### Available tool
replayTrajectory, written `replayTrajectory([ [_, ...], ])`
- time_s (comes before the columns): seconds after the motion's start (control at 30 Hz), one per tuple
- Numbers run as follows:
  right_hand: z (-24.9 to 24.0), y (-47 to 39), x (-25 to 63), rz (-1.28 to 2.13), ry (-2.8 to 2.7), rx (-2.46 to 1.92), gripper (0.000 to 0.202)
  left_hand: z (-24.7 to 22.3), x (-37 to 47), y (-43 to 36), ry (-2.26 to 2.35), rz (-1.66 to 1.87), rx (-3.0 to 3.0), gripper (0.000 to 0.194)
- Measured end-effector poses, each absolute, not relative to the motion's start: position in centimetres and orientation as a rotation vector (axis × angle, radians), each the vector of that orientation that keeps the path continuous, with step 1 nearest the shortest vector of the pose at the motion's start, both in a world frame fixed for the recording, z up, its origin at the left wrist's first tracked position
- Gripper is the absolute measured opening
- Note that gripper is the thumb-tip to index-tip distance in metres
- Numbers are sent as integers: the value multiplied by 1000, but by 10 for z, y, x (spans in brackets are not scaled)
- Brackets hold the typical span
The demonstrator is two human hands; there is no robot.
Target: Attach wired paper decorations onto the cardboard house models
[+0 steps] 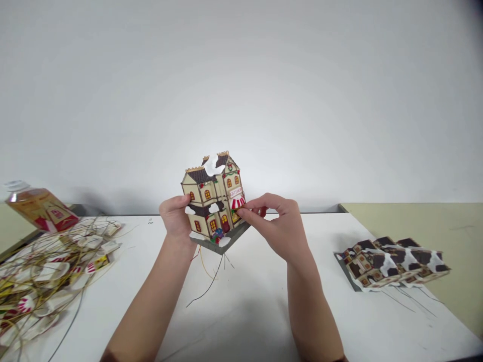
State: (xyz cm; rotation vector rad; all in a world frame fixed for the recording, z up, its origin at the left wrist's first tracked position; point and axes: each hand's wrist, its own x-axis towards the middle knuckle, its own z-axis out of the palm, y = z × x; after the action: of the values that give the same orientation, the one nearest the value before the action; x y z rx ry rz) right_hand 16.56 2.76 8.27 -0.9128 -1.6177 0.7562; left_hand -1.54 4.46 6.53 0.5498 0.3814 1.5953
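Observation:
A miniature two-storey house (pixel 217 188) with a dark roof, white snow patches and a "gift shop" sign is held up above the white table (pixel 241 306). My left hand (pixel 176 216) grips it from the left, thumb on the wall by an upper window. At its right side, my right hand (pixel 277 221) is closed in a pinch at the small red-and-white striped awning (pixel 237 202) below the sign. Thin black and yellow wires (pixel 211 286) dangle under the grey base.
Wired small parts (pixel 56 271), some striped, are heaped at the left, with a tilted bottle (pixel 45 208) of amber liquid behind them. More miniature houses (pixel 392 264) lie at the right, wires trailing. A wall rises behind the table.

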Motion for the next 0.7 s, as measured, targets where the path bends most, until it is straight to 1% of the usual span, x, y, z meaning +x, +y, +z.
replayTrajectory([
  [0.3,79,26,161,634,-1610,-841,6,73,-10,42,395,1687,507,50],
  [0.43,79,25,159,604,-1612,-832,8,76,-7,38,403,1684,451,45],
  [0.7,79,23,160,541,-1627,-828,11,77,-5,33,421,1626,430,41],
])
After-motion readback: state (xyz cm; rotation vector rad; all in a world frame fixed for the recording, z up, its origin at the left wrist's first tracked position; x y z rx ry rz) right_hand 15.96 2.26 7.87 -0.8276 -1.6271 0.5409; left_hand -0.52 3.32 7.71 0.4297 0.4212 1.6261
